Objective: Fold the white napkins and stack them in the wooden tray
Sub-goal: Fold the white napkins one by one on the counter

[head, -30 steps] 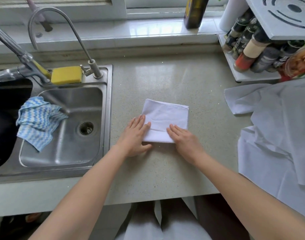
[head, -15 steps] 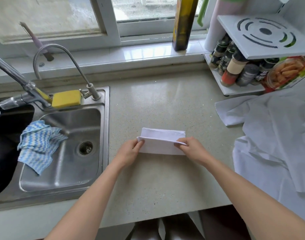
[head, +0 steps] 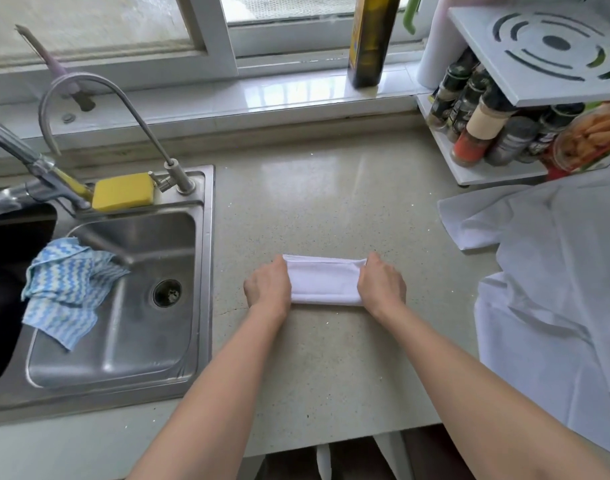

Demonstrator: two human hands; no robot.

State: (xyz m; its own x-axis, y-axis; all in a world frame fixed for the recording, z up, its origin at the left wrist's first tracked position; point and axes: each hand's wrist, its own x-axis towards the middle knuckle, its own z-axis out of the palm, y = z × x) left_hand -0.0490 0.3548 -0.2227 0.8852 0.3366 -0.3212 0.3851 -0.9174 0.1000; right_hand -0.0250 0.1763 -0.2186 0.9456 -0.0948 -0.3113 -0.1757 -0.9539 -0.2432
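White napkin (head: pixel 324 285), folded to a narrow band, lies on the counter (head: pixel 331 202) between both hands. Left hand (head: pixel 268 288) and right hand (head: pixel 381 287) curl their fingers around its ends. Good practice: align edges, then press the crease flat.

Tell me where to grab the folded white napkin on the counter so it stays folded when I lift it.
Take the folded napkin by its two short ends, coming in from left and right, where the left hand and right hand already sit. It lies flat as a long narrow strip, so an end grip likely keeps its layers together.
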